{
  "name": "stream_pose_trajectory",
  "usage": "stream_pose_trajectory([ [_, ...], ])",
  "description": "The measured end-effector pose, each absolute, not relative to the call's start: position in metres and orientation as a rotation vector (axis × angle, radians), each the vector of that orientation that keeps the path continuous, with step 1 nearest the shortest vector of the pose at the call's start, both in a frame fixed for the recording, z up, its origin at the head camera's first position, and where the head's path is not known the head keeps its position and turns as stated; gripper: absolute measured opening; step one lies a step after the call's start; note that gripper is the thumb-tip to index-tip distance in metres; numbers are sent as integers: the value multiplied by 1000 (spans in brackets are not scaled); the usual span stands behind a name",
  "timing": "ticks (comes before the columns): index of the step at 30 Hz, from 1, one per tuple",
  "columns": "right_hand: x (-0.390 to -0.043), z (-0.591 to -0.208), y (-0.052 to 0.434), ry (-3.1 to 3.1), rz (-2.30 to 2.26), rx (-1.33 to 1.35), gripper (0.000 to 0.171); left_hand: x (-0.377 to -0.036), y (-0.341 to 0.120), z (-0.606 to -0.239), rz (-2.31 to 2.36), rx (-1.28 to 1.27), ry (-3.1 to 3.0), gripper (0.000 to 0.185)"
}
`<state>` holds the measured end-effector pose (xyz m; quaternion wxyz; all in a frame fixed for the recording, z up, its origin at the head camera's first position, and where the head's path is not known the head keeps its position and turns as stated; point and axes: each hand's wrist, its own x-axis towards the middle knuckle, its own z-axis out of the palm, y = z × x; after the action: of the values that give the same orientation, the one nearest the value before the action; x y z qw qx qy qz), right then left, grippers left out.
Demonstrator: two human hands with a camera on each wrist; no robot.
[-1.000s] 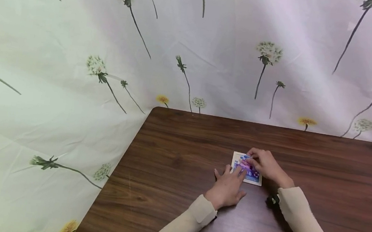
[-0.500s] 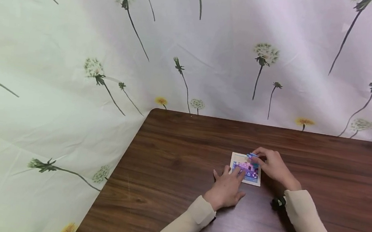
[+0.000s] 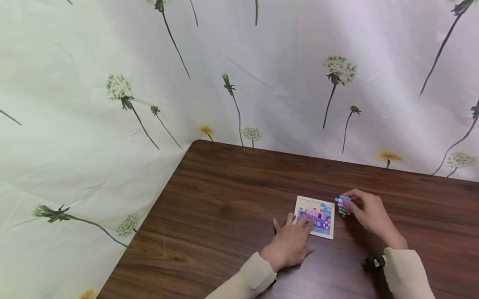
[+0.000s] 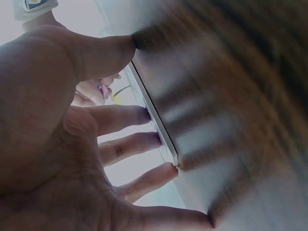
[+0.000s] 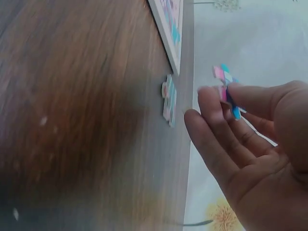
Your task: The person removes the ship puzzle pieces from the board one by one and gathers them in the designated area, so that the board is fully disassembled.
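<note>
A small jigsaw puzzle (image 3: 323,221) in a white frame lies on the table, its picture purple, pink and blue. A tan bare patch shows at its upper left. My left hand (image 3: 288,244) rests on the frame's lower left part, fingers spread and fairly straight, tips touching puzzle and table. To the right of the frame, my right hand (image 3: 369,213) pinches a blue and pink jigsaw piece (image 5: 225,79) between thumb and fingers, raised off the table. Below that hand another puzzle piece (image 5: 169,102) lies on the wood, just off the frame's corner.
The dark brown wooden table (image 3: 225,192) extends to all sides of the puzzle. Behind it and on the left hangs a pale cloth (image 3: 275,65) printed with dandelions. A dark band (image 3: 374,263) sits at my right wrist.
My right hand has moved right, off the puzzle, carrying the jigsaw piece past the frame's edge. Tan backing now shows at the puzzle's top. The left hand has stayed in place.
</note>
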<state>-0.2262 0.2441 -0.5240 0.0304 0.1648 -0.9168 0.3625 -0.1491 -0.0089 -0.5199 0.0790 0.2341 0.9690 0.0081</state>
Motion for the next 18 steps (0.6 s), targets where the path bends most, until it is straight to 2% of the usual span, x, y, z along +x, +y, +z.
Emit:
stream_pose_trajectory([
  [8, -221, -524, 258, -2854, 1113, 392, 20, -149, -8, -522, 15, 712, 2910, 69],
  [18, -217, -524, 272, -2810, 1094, 380, 16, -148, -9, -521, -24, 715, 2912, 70],
])
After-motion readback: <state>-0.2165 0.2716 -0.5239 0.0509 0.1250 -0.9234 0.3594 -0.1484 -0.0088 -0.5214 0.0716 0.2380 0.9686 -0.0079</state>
